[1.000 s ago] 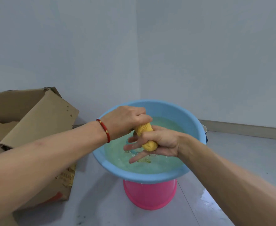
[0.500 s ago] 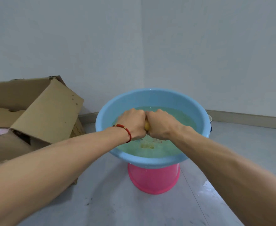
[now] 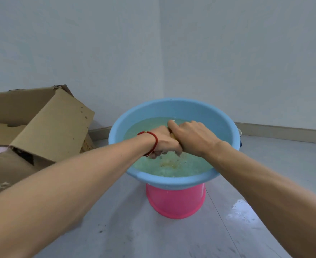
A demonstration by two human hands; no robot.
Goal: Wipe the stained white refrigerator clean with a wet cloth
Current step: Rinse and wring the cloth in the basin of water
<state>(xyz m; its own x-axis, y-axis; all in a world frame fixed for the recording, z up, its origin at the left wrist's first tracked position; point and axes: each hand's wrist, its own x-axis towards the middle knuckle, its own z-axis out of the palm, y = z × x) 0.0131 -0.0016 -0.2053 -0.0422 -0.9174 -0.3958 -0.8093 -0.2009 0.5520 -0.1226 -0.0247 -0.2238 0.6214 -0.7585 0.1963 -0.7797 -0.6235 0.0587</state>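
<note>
Cardboard box (image 3: 47, 127): left of frame, on the floor; splashes could soak it.
Left hand (image 3: 162, 141): grip clenched on the yellow cloth (image 3: 173, 136), centre frame above the water.
Right hand (image 3: 192, 136): clenched on the same cloth, fists touching.
Blue basin (image 3: 172, 107): perched on a pink bucket (image 3: 175, 202); hard wringing could tip it.
Wet patch (image 3: 243, 211): lower right floor, slip risk.
Refrigerator: not in view.

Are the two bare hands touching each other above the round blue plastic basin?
Touching. The head view shows the left hand pressed against the right hand, both clenched on a yellow cloth.
</note>
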